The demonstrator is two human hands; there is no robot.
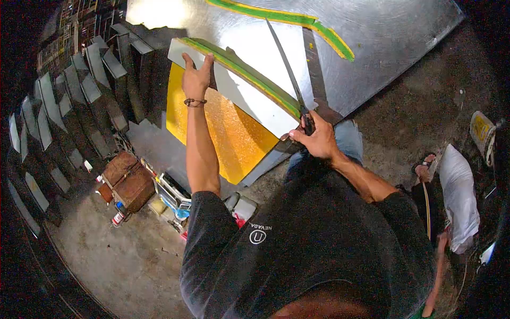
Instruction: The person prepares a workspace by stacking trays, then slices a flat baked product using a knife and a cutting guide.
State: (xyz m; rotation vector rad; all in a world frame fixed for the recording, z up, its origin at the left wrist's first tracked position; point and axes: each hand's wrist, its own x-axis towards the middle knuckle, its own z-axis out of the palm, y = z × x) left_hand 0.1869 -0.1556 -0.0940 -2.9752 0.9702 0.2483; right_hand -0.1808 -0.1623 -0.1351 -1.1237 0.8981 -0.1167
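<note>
My left hand rests on a white sheet with thumb and a finger spread near its green-and-yellow edge strip. The other fingers do not show clearly. In my right hand is the black handle of a long, narrow-bladed knife. Its blade slants up and away past the near end of the strip, the tip close to a loose green strip with yellow edges. Beneath the white sheet lies a yellow-orange sheet.
A metal-topped table extends ahead and right. Several upright grey panels stand at left. On the floor are a brown box, a small bottle and assorted items. At right are a white sack and part of another person.
</note>
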